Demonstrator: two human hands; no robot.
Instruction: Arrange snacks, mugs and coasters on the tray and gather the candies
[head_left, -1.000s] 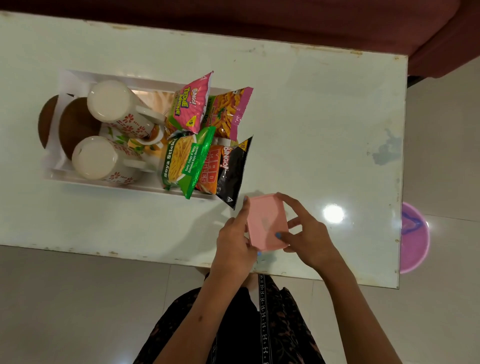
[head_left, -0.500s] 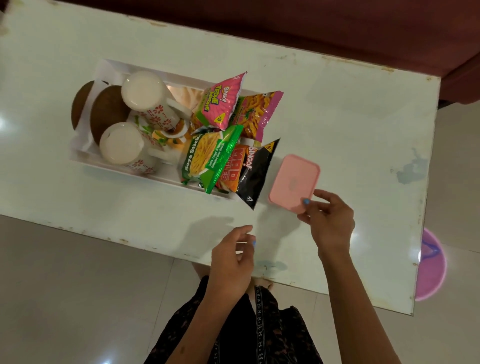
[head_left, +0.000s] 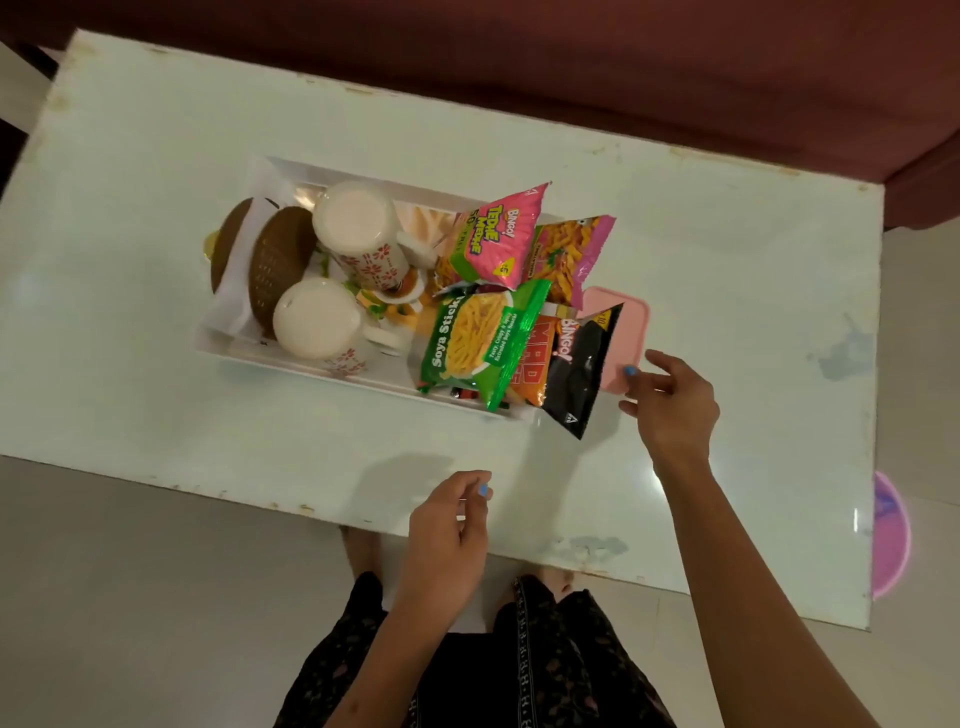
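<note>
Snack packs (head_left: 483, 338) on our tray (head_left: 311, 364) read "Bingo!", "Soya Sticks"; right hand (head_left: 670, 400) fingertip touches the pink box (head_left: 623, 332), left hand (head_left: 447, 535) loosely curled, holding nothing.

A white glossy table (head_left: 727, 260) was seen from above, its edges chipped and stained brownish in spots, with a greyish smudge near the right side. Ceiling light was reflected off the top near the right front corner. Behind it, dark maroon upholstered furniture (head_left: 571, 62) was pushed right up against the far edge. The floor (head_left: 130, 597) was laid in pale beige tiles, pretty shiny too. A round pink-purple thing (head_left: 891, 535) was partly hidden under the table's right end.
</note>
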